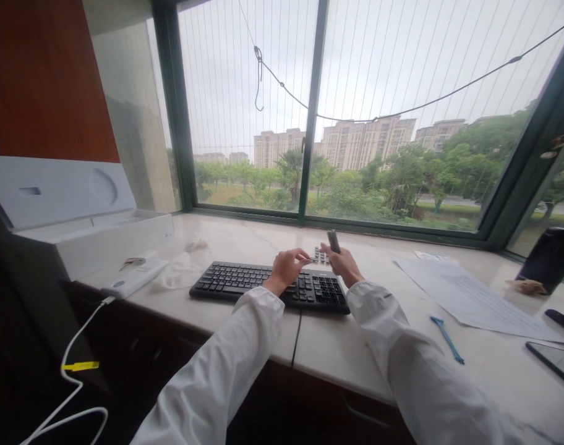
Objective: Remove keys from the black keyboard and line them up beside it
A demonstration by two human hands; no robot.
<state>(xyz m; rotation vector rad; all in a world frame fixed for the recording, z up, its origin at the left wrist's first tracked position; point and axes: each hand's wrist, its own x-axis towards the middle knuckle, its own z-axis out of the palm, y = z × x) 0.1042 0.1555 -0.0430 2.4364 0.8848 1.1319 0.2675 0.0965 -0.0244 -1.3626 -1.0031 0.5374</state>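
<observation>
A black keyboard lies on the pale stone sill. Several keycaps are off at its right end, where the number block shows bare key positions. Loose dark keycaps stand in rows just behind it, between my hands. My left hand is above the keyboard's right half, thumb and fingertips pinched together on something too small to make out. My right hand is closed around a dark grey cylindrical tool handle that sticks up from the fist. The tool's lower end is hidden.
An open white box stands at the left, near a white power strip with keys on it. Crumpled clear plastic lies beside the keyboard. Right are paper sheets, a blue tool and a phone.
</observation>
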